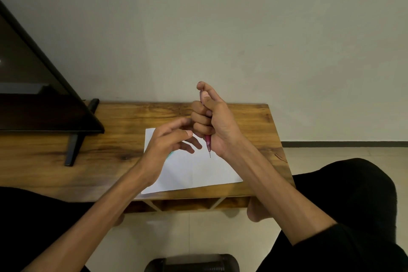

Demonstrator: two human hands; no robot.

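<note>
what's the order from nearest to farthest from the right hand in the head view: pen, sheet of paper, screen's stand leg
1. Pen: gripped in the right hand itself, tip pointing down.
2. Sheet of paper: flat on the table, just below the hand.
3. Screen's stand leg: far off to the left on the table.

A wooden counter [242, 117] with strong dark grain runs along a plain pale wall [220, 28]; its right end stops short of the room's corner. On its left part stands a large dark screen [33, 99], cut off by the picture's edge and angled toward the middle; one black stand foot [74, 150] reaches forward across the wood, another [92, 105] shows behind by the wall. Under the counter's front edge are open compartments [183, 204] with slanted pale dividers. Light floor tiles [342, 154] meet the wall at a dark skirting strip [342, 144]; a black ribbed object [192, 263] lies at the bottom edge, too cropped to identify.
</note>
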